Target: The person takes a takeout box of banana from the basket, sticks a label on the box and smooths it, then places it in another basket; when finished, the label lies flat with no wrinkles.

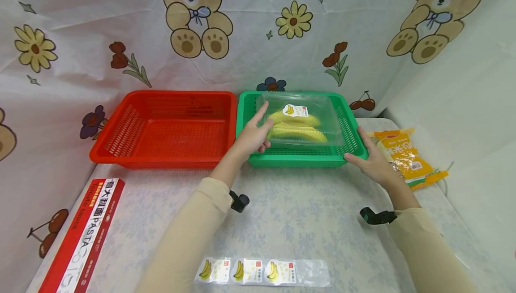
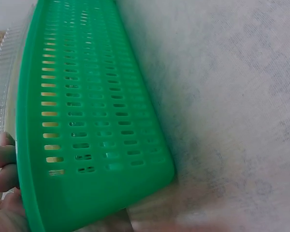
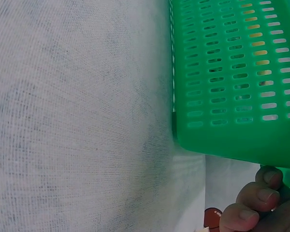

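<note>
A clear plastic box [image 1: 328,125] with yellow bananas [image 1: 298,131] inside and a banana label [image 1: 295,110] on its lid lies in the green basket [image 1: 298,162]. At the box's left end is my left hand [image 1: 251,136], its index finger stretched along the box edge and its lower fingers bent. In the left wrist view, fingertips [image 2: 5,169] show just beyond the basket's rim. My right hand [image 1: 375,161] grips the basket's front right corner, thumb on the rim. Its curled fingers [image 3: 251,203] appear at the basket's end in the right wrist view.
Left of the green basket stands a red basket [image 1: 161,165]. A red pasta box [image 1: 82,234] lies at the table's left. A strip of banana labels [image 1: 262,271] lies at the front. An orange food packet [image 1: 407,156] is right of my right hand. A curtain hangs behind.
</note>
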Action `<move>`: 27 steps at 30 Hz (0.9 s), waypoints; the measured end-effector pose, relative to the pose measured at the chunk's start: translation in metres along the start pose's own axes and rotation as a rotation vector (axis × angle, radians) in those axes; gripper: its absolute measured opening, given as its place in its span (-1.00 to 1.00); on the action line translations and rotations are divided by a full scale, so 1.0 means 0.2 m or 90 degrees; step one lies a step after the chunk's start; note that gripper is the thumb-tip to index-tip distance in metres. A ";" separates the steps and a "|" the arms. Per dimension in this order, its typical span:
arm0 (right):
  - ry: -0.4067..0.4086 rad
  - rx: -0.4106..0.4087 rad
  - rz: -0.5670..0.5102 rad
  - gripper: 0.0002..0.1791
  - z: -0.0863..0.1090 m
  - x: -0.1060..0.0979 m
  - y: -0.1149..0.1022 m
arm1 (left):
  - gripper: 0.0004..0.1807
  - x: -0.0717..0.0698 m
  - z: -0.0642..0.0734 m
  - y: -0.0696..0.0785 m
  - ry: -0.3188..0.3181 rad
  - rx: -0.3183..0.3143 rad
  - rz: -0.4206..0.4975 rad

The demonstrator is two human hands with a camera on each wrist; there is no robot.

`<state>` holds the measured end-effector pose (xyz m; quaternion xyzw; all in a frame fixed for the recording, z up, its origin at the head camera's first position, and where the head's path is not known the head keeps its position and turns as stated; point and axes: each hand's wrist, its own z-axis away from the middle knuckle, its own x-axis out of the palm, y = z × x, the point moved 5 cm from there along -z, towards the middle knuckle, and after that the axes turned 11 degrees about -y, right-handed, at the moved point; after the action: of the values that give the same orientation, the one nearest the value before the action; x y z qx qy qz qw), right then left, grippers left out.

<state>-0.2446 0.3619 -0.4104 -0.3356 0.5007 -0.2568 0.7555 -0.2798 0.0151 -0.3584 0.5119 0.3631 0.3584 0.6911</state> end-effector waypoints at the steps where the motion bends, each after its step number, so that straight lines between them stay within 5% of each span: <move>1: -0.001 0.002 0.000 0.07 0.00 0.00 0.00 | -0.37 0.00 -0.01 0.00 -0.002 -0.001 -0.006; 27: -0.001 0.011 0.000 0.07 0.00 0.01 0.01 | -0.36 0.03 -0.06 -0.02 -0.012 -0.067 -0.126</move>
<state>-0.2449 0.3622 -0.4130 -0.3296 0.4978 -0.2606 0.7587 -0.2872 0.0249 -0.3666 0.4395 0.3862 0.3023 0.7525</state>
